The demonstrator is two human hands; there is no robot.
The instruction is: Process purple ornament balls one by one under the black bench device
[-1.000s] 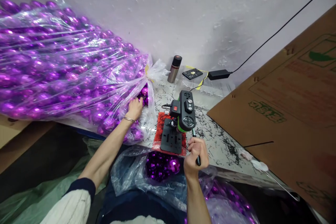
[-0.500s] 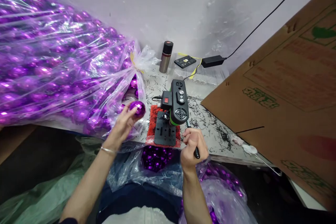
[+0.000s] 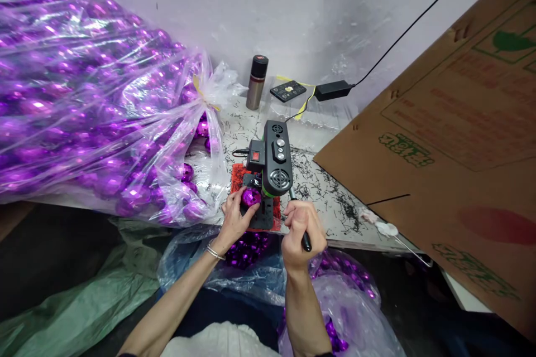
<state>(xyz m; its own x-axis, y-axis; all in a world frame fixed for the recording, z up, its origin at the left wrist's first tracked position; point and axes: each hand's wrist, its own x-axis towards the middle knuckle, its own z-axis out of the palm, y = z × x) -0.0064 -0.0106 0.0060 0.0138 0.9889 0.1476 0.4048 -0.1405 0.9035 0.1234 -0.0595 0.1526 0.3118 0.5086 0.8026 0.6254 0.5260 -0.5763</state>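
Note:
Pinched between the thumb and fingers of my left hand [image 3: 235, 217] is a shiny purple ball ornament [image 3: 250, 197]. The ball is at the front of a small black bench drill press [image 3: 276, 156], over its slotted base plate [image 3: 264, 213]. Whether the ball touches the drill's tip cannot be made out. My right hand [image 3: 304, 231] is wrapped round the black-gripped lever handle [image 3: 307, 242] on the machine's right side. A red mat [image 3: 238, 173] lies under the base. Black shavings [image 3: 330, 184] are strewn over the bench.
A large clear bag of purple balls [image 3: 84, 106] fills the left side. A cardboard box [image 3: 439, 178] leans at right. Behind the machine are a steel flask [image 3: 256, 83], a phone-like black slab [image 3: 288, 90] and a power adapter [image 3: 333, 90]. More bagged balls [image 3: 247, 251] sit below the bench edge.
My left hand has carried the purple ball rightward from beside the bag to the front of the drill press. My right hand stays on the lever. The view has shifted slightly.

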